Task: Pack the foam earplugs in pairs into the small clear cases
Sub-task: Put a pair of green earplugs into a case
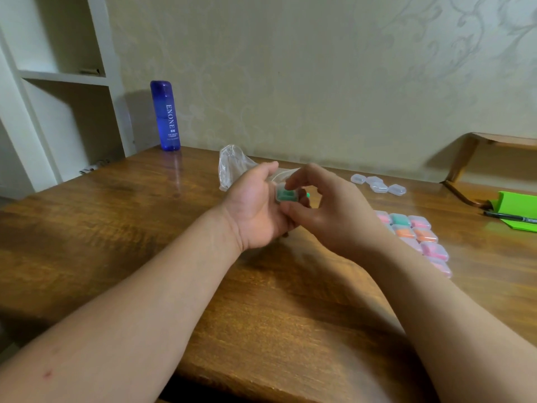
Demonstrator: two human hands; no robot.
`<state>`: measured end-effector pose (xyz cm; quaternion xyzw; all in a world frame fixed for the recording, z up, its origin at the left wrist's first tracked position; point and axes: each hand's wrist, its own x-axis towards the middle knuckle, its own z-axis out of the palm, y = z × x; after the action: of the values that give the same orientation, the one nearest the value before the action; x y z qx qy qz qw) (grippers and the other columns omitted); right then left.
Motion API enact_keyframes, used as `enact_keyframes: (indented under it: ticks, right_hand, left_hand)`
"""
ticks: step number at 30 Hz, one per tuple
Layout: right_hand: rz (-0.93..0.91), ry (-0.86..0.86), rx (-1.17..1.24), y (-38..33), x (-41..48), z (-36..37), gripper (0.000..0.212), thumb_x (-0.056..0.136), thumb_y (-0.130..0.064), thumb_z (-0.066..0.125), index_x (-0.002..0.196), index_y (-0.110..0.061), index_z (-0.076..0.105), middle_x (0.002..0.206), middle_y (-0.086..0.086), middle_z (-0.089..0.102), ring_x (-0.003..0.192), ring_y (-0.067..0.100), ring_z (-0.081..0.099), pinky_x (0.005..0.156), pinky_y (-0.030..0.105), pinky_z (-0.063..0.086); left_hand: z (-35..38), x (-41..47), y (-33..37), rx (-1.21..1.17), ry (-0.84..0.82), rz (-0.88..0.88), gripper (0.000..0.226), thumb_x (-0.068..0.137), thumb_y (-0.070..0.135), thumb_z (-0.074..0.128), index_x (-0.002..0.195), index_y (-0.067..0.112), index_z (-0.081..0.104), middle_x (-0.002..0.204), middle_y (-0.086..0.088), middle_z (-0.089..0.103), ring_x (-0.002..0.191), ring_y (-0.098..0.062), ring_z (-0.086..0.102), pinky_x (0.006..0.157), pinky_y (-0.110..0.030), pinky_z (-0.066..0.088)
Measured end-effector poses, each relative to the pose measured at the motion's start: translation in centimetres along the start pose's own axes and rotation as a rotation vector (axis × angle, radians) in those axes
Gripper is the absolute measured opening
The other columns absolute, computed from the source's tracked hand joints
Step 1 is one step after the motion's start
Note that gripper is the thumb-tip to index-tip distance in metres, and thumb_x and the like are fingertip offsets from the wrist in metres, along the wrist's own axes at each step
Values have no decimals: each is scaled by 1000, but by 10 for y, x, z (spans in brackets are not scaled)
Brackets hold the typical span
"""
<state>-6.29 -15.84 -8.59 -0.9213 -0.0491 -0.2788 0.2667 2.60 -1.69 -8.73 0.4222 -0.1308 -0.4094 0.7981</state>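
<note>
- One blue bottle (165,115), ten o'clock on the table (116,228).
- One clear bag (232,167), twelve o'clock, behind my left hand (255,210).
- My left hand grips the clear case (291,199) holding green earplugs (283,195); my right hand (328,207) pinches it.
- Four empty cases (377,185), two o'clock.
- Filled cases (418,231), three o'clock.

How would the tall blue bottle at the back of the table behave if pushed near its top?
The blue bottle is tall, narrow and upright, so it would probably tip. Its rounded body suggests it might then roll on the glossy table. It looks like rigid plastic, so likely no bending.
</note>
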Motion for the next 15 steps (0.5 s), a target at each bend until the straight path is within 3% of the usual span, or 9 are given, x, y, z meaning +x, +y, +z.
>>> enact_keyframes:
  ticks: [3, 6, 11, 15]
  right_hand:
    - [26, 37, 19, 1, 1, -2, 28, 91, -31, 80, 111, -26, 61, 108, -13, 70, 97, 4, 66, 82, 28, 55]
    - [74, 62, 81, 5, 2, -5, 40, 90, -29, 82, 120, -28, 56, 111, -15, 69, 92, 1, 71, 81, 31, 61]
    - [47, 15, 84, 11, 2, 0, 79, 85, -32, 84, 152, -33, 42, 135, -11, 61, 114, 10, 68, 96, 36, 60]
    - [27, 8, 51, 13, 3, 1, 77, 86, -33, 82, 153, -32, 43, 136, -10, 60, 120, 14, 65, 97, 37, 61]
  left_hand:
    - [4, -1, -2, 43, -33, 17, 51, 111, 42, 40, 138, 5, 63, 107, -13, 65, 93, -21, 63, 94, -34, 51]
    - [8, -1, -6, 142, -70, 84, 32, 112, 27, 45, 129, 9, 66, 109, -11, 73, 92, -19, 71, 82, -34, 62]
    - [10, 0, -10, 192, 22, 162, 23, 110, 8, 48, 128, 2, 61, 93, -13, 77, 81, -20, 78, 64, -30, 63]
    - [13, -2, -10, 186, 54, 198, 32, 111, 4, 48, 139, -5, 59, 97, -16, 76, 80, -20, 80, 60, -28, 61]
